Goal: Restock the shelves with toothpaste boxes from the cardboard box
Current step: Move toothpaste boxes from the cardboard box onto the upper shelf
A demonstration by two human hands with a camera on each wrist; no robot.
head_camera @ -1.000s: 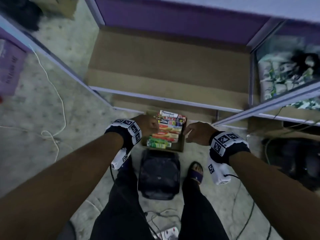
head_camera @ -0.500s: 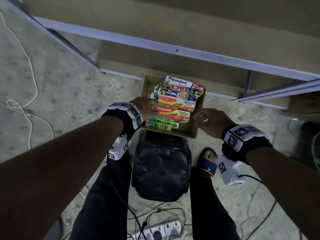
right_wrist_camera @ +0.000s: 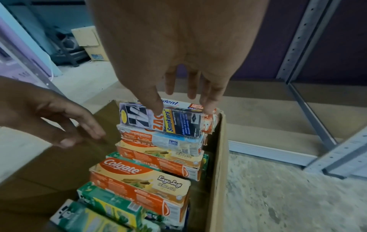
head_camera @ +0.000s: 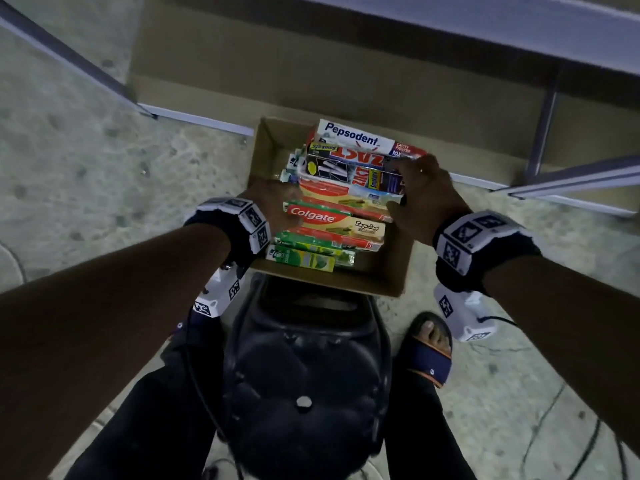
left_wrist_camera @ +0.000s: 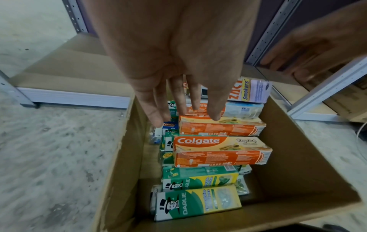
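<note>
— Toothpaste boxes (left_wrist_camera: 219, 142)?
— Two orange Colgate, two green Darlie on top, inside the cardboard box (head_camera: 388, 271) by the shelves (head_camera: 346, 81).
— Hands?
— Left hand (left_wrist_camera: 174, 55) slack-fingered; right hand (right_wrist_camera: 174, 47) fingertips on Zact box (right_wrist_camera: 158, 120) — grasp unclear.
</note>
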